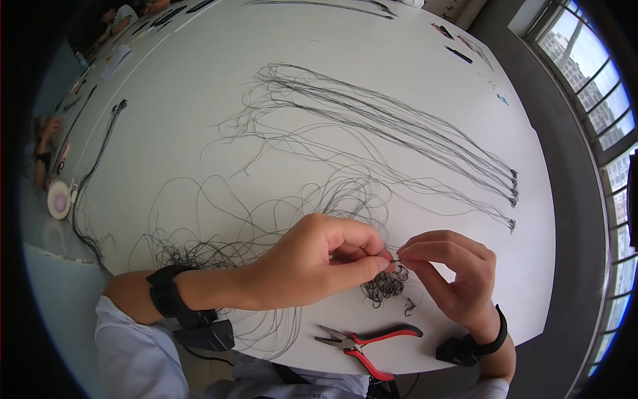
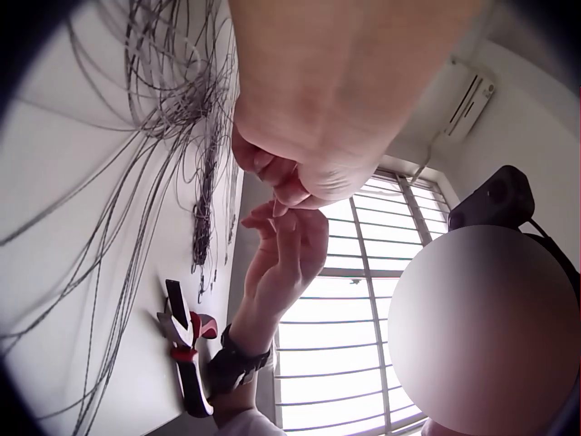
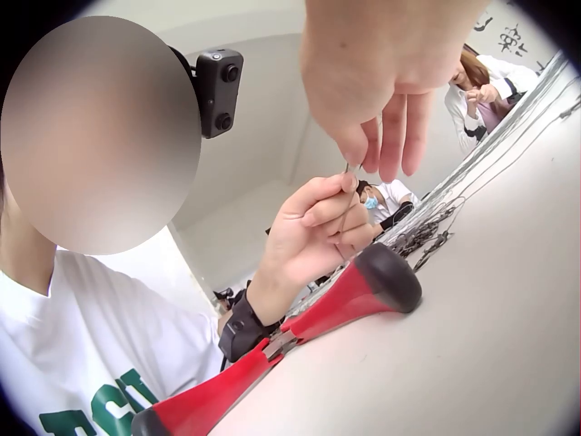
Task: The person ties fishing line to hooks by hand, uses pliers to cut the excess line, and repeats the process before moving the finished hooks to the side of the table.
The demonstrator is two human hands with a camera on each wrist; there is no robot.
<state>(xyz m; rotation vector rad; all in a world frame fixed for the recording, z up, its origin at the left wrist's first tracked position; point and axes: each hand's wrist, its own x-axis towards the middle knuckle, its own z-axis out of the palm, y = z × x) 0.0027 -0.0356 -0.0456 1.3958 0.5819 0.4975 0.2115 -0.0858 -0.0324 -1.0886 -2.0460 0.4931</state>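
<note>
In the head view, my left hand (image 1: 322, 256) pinches a thin dark cord (image 1: 397, 260) between thumb and forefinger, its other fingers curled. My right hand (image 1: 458, 272) meets it fingertip to fingertip and pinches the end of the same cord. From the right wrist view, the cord (image 3: 346, 218) runs down across the left hand's curled fingers. Beneath both hands on the table lies a clump of dark looped cord ends (image 1: 384, 287), partly hidden by the left hand. Pliers (image 1: 352, 342) with red and black handles rest near the table's front edge, jaws pointing left.
Tangled cords (image 1: 193, 249) spread across the white table (image 1: 425, 40) around my left forearm. Long bundles (image 1: 399, 130) with knotted ends stretch behind the hands. A white spool (image 1: 58, 199) stands at far left. A black pen-like tool (image 1: 458, 54) lies at the back right. Other people sit farther off.
</note>
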